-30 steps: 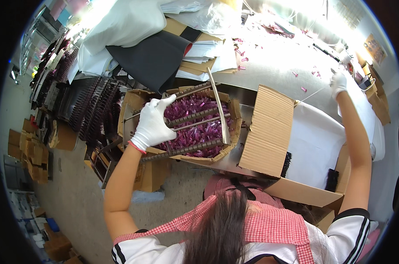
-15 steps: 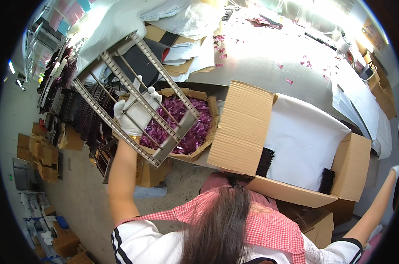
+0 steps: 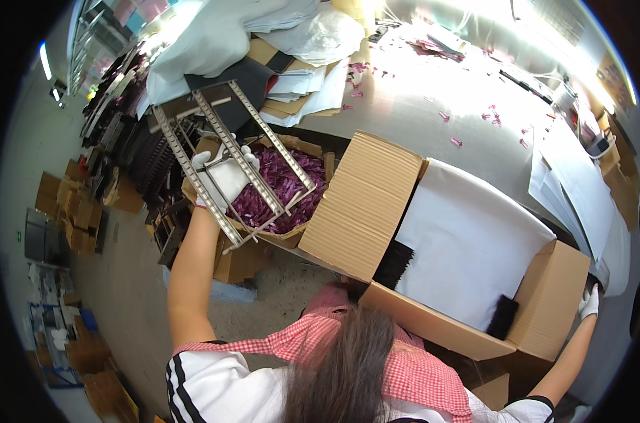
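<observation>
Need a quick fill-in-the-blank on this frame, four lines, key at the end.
1. The left hand holds a metal rack with ____ notched bars.
2. The carton of purple pieces stands to the ____ of the open cardboard box in the picture.
3. A ____ sheet lines that box.
4. The right hand wears a white ____.

Missing words: three; left; white; glove.
</observation>
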`<action>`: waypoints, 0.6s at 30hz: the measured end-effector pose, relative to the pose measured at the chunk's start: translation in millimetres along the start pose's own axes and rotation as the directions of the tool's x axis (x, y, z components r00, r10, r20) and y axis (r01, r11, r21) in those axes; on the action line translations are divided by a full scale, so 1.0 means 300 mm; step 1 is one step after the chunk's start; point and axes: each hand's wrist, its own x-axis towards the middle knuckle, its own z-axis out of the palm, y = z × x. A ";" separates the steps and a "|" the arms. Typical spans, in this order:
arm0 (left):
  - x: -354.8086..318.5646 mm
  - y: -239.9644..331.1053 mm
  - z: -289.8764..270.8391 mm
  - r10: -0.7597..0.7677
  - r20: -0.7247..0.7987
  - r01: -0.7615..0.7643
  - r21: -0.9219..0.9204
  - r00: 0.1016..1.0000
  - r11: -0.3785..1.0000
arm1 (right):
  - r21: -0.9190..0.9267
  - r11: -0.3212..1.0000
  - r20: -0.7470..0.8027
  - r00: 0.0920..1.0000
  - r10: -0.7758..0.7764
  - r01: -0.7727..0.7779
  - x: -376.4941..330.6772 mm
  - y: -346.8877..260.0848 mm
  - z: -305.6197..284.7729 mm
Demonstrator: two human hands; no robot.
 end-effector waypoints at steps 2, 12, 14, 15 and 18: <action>-0.038 0.039 0.035 -0.009 0.064 -0.001 0.158 0.998 0.987 | -0.119 0.954 -0.201 0.934 -0.294 0.275 0.090 -0.054 0.114; -0.167 -0.038 0.214 -0.247 0.138 0.032 0.814 0.959 0.580 | -0.277 -0.566 0.871 -0.045 -0.488 0.776 -1.211 0.217 1.710; -0.168 -0.069 0.249 -0.330 0.323 -0.046 0.773 0.887 0.632 | 0.036 -0.393 0.948 -0.156 -0.277 0.919 -1.516 0.432 1.987; -0.184 -0.059 0.261 -0.388 0.268 0.025 0.796 0.882 0.605 | 0.125 -0.308 0.946 -0.207 -0.251 0.943 -1.637 0.530 2.087; -0.213 0.001 0.287 -0.493 0.289 0.052 0.822 0.821 0.567 | 0.301 -0.391 0.951 -0.305 0.055 0.870 -1.913 0.701 2.271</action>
